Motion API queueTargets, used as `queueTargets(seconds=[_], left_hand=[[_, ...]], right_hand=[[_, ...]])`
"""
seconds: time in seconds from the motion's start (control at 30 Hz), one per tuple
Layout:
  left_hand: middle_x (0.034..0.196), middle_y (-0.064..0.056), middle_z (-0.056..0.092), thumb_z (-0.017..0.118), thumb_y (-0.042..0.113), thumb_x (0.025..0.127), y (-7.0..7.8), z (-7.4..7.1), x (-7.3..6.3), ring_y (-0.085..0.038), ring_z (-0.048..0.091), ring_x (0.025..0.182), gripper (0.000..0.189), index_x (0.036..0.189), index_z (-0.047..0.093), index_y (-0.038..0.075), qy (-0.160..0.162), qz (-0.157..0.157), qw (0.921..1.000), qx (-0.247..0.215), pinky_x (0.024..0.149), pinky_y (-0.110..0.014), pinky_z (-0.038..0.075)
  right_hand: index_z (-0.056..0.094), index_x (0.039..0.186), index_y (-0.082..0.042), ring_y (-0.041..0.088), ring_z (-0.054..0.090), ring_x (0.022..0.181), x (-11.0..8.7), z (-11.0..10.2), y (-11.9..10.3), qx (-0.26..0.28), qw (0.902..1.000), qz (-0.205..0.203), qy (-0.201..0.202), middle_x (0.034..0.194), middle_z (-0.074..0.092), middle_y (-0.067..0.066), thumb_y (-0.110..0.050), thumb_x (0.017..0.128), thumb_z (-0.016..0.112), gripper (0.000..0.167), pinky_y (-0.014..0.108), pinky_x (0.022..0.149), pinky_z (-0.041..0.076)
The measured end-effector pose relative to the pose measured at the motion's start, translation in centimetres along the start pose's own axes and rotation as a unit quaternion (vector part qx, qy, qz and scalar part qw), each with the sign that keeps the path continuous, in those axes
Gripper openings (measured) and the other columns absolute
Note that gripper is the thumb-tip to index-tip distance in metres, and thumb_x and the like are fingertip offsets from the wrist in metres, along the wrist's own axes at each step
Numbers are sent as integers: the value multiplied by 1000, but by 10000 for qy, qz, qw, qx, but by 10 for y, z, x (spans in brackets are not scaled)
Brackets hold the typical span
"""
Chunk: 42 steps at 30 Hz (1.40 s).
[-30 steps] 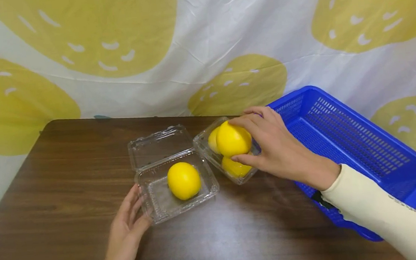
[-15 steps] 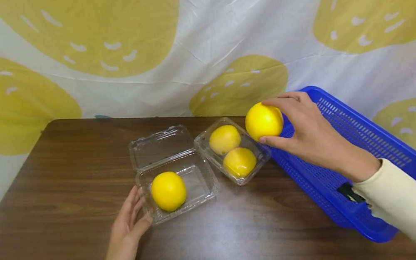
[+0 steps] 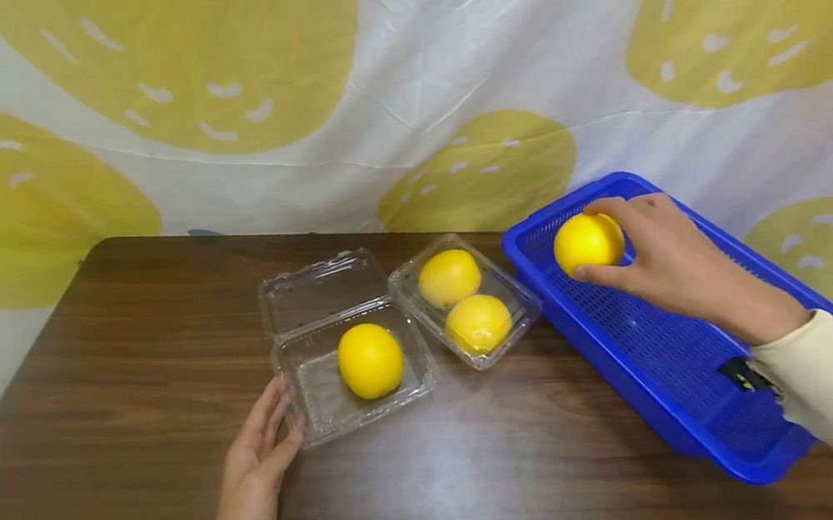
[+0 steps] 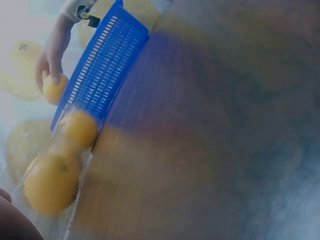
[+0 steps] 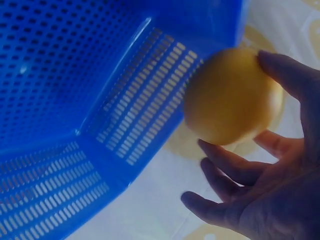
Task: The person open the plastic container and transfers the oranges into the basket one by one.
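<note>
In the head view my right hand [image 3: 681, 268] holds a round yellow fruit [image 3: 586, 242] between thumb and fingers, over the far end of a blue perforated basket [image 3: 656, 404]. My left hand [image 3: 246, 486] holds the near-left side of an open clear plastic clamshell [image 3: 327, 423], fingertips and thumb at its edge. One yellow fruit [image 3: 370, 361] lies inside that clamshell, and its lid [image 3: 322, 298] is folded back. The right wrist view shows the held fruit [image 5: 232, 97] close beside the basket's slotted wall [image 5: 150, 95].
Right of the open clamshell stands a second clear clamshell [image 3: 500, 348], closed, with two yellow fruits [image 3: 450, 278] in it, its corner close to the basket. All stand on a dark wooden table [image 3: 135, 387]. A white curtain with yellow shapes [image 3: 442, 56] hangs behind.
My right hand has carried the fruit from above the closed clamshell rightward to over the basket. The fruit in the open clamshell has rolled left and back right. My left hand stays put.
</note>
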State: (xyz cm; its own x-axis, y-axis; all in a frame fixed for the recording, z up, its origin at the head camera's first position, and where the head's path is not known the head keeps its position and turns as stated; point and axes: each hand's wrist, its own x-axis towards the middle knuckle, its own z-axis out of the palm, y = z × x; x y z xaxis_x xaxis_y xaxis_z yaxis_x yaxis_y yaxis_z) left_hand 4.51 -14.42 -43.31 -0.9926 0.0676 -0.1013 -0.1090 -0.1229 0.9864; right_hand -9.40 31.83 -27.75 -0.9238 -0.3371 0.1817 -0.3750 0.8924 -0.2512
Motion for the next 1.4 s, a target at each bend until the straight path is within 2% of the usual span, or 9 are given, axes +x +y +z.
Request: queueTargets(seconds=[0.17, 0.4, 0.6, 0.73, 0.93, 1.07, 1.2, 1.3, 1.4], left_hand=[[182, -14, 18, 50, 3, 112, -1, 1, 0, -33, 17, 167, 69, 174, 19, 1, 24, -15, 9999, -113, 117, -12, 36], [176, -10, 27, 55, -9, 103, -2, 5, 1, -22, 30, 157, 80, 174, 21, 3, 267, 160, 9994, -148, 114, -11, 40], [176, -7, 28, 53, -13, 100, -4, 6, 0, -19, 32, 155, 83, 174, 21, 6, 381, 241, 9986, -284, 121, -19, 38], [177, -10, 27, 51, -17, 98, -6, 7, 0, -20, 33, 155, 85, 174, 21, 5, 427, 451, 9971, -442, 122, -20, 38], [179, -12, 25, 49, -19, 97, -9, 8, -2, -21, 32, 157, 86, 175, 22, 6, 406, 617, 9949, -688, 126, -22, 34], [180, -11, 23, 47, -18, 98, -10, 7, -3, -20, 29, 160, 85, 175, 20, 7, 349, 594, 9944, -807, 130, -27, 29], [181, -14, 20, 50, -20, 97, -9, 7, -3, -21, 28, 161, 88, 175, 19, 4, 288, 690, 9943, -755, 129, -24, 30], [181, -17, 20, 55, -21, 94, -7, 8, -1, -20, 31, 160, 91, 175, 18, 1, 250, 784, 9948, -608, 124, -21, 36], [181, -17, 21, 59, -21, 93, -5, 9, 1, -22, 30, 160, 94, 174, 17, 1, 205, 777, 9957, -455, 120, -19, 38]], right_hand=[[63, 140, 2, 57, 54, 115, 2, 3, 16, -268, 9991, -32, -319, 117, 73, 30, -32, 89, 93, 69, 66, 88, 47], [63, 138, 2, 56, 58, 107, 2, 19, 32, -343, 9974, 9, -635, 110, 75, 28, -33, 87, 94, 69, 61, 84, 47], [62, 138, 0, 56, 58, 109, 1, 29, 38, -503, 9943, 3, -939, 111, 74, 29, -35, 88, 93, 68, 67, 80, 52], [63, 135, -4, 55, 59, 107, 1, 37, 39, -584, 9922, -97, -1098, 110, 74, 26, -34, 88, 93, 63, 68, 77, 53], [62, 134, -4, 53, 62, 104, 1, 44, 40, -676, 9909, -283, -1130, 111, 73, 25, -30, 89, 91, 59, 68, 75, 54], [62, 139, -2, 54, 62, 106, 1, 45, 38, -744, 9898, -367, -1156, 118, 72, 27, -29, 91, 89, 62, 70, 77, 55], [60, 147, 2, 56, 63, 110, 2, 43, 35, -740, 9888, -313, -1254, 126, 70, 31, -30, 94, 87, 67, 73, 81, 55], [57, 150, 6, 58, 62, 119, 3, 38, 32, -557, 9897, -330, -1274, 133, 67, 36, -27, 100, 82, 64, 74, 94, 53], [58, 148, 11, 59, 61, 125, 6, 31, 29, -357, 9921, -454, -1112, 137, 65, 39, -20, 105, 76, 56, 73, 105, 49]])
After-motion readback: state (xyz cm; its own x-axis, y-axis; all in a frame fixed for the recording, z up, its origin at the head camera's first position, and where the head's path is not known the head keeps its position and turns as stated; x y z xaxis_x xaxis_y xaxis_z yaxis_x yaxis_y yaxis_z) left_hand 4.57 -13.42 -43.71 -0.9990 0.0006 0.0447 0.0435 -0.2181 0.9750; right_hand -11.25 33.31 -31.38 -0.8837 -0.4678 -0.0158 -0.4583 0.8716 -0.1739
